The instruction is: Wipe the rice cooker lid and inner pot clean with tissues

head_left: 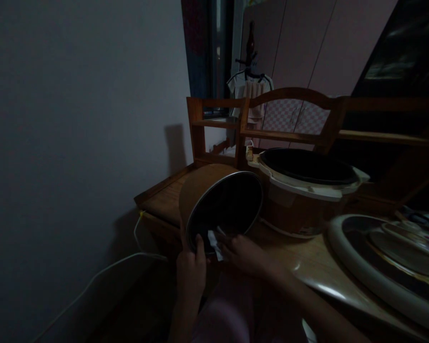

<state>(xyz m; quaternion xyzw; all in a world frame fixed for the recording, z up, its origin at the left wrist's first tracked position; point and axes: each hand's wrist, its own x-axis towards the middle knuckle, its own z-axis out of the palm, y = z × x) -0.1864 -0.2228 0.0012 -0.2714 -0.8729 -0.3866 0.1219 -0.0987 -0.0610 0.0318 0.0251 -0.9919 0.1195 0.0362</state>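
The room is dim. My left hand (pixel 191 267) grips the lower rim of a round inner pot (pixel 221 202), brown outside and dark inside, which is tipped on its side with the mouth toward me. My right hand (pixel 241 252) reaches into the pot's mouth, its fingers closed on a small white crumpled piece (pixel 213 243), perhaps paper or cloth, pressed against the dark inner wall. The pot rests at the front left of a wooden table (pixel 307 262).
An open cooker body (pixel 307 190) with a cream rim stands just right of the pot. Its round lid (pixel 389 262) lies at the right. A wooden shelf rack (pixel 286 119) backs the table. A white cable (pixel 103 271) hangs down at the left beside a plain wall.
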